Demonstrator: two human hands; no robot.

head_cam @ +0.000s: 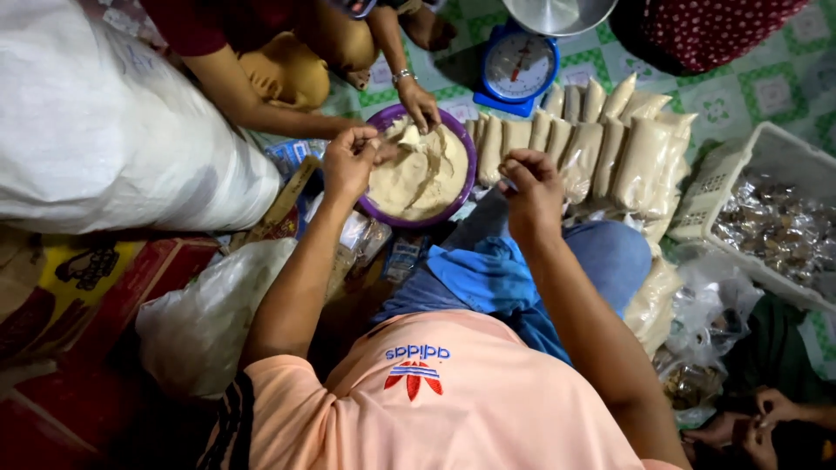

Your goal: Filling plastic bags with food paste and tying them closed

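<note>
From my seat behind the head camera, my left hand (350,158) sits just left of centre in the upper half of the frame, clenched with its fingertips pinched on something small I cannot make out, right at the rim of the purple bowl (466,183), probably held there so anything spilling falls back in. My right hand (533,187) hovers just right of the bowl, fingers curled; whether it grips anything I cannot tell. The pale powder (418,178) fills the bowl, and another person's hand (420,104) dips in from the upper edge. The filled bags (610,144) lean in a row at upper right (upright, likely so none tip), close to the blue scale (518,68) at top centre.
</note>
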